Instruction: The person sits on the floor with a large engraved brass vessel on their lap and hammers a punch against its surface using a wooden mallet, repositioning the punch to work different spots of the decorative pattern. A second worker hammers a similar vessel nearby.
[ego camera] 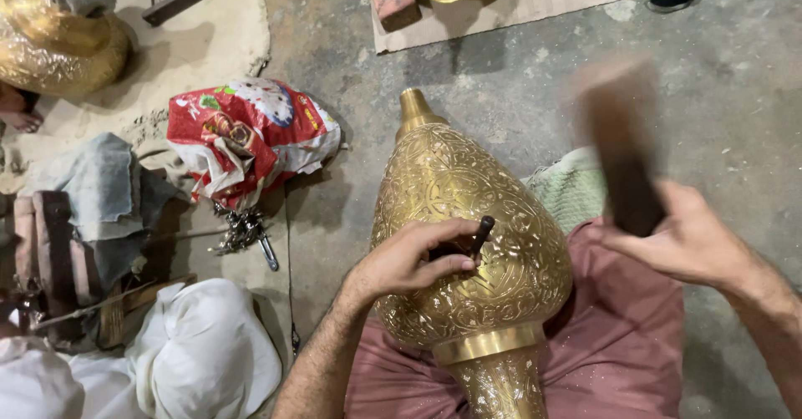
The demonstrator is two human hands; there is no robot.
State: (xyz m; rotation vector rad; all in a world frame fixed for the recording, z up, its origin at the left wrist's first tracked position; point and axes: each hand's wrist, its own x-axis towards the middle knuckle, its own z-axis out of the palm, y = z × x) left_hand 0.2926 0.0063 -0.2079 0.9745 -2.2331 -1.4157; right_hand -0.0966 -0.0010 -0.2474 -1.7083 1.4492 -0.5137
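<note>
Brass vase [468, 218] under left hand [409, 260] grip on punch [482, 233], right hand [685, 239] gripping mallet [622, 152]

vase [468, 218]: glossy engraved brass, finely textured | punch [482, 233]: dark matt metal | mallet [622, 164]: dark wood, blurred | floor [518, 85]: rough grey concrete | lap cloth [618, 335]: matt pink fabric

The left hand [413, 260] rests palm down, fingers [451, 264] curled in a pinch, forearm running toward seven o'clock. The right hand [685, 239] is raised at three o'clock, fist closed.
</note>
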